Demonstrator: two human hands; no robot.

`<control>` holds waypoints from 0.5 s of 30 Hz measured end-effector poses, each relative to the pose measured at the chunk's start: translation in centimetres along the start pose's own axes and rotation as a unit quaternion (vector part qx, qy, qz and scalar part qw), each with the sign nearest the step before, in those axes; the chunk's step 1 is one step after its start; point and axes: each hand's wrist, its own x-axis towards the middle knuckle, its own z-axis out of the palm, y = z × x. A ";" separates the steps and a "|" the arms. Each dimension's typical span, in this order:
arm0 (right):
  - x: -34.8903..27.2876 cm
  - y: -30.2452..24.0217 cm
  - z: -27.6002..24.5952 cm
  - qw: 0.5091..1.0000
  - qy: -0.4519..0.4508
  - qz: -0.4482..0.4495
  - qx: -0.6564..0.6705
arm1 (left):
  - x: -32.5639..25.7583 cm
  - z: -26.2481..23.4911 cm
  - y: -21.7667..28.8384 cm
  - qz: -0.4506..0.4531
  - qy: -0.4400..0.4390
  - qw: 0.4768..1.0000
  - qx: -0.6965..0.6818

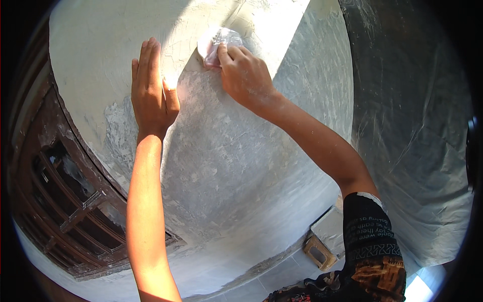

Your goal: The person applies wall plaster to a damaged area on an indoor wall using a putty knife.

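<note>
Before me is a plastered wall point(221, 141), cream towards the top and mottled grey lower down. My left hand point(153, 93) lies flat against it with fingers stretched out and nothing in its grasp. Higher up and to the right, my right hand point(246, 73) grips a thin, pale, shiny flat piece point(215, 43) that looks like a scraper. That piece is pressed to the wall, near where the cream and grey coats meet. The fingers hide part of it, and glare blurs its edges.
A brown wooden frame with barred panes point(75, 201) stands at the left. Down the right side hangs a dark, creased sheet point(407, 141). Below, near the tiled floor point(282, 277), sit a tan, box-like thing point(318, 251) and a pale flat panel point(329, 230).
</note>
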 end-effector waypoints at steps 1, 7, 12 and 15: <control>-0.8 -1.3 -0.6 0.998 0.004 -0.033 0.055 | -0.1 -0.2 -0.2 0.000 0.002 1.000 0.001; 5.2 4.0 -2.4 0.995 0.064 0.082 0.004 | 0.3 0.2 0.4 0.003 0.007 1.000 -0.001; 2.1 4.9 0.8 0.997 0.061 0.009 -0.050 | 0.3 0.5 0.2 0.008 0.014 1.000 -0.004; -2.9 0.3 0.3 0.998 0.025 -0.035 0.045 | -0.3 0.1 -0.3 0.014 0.004 1.000 0.007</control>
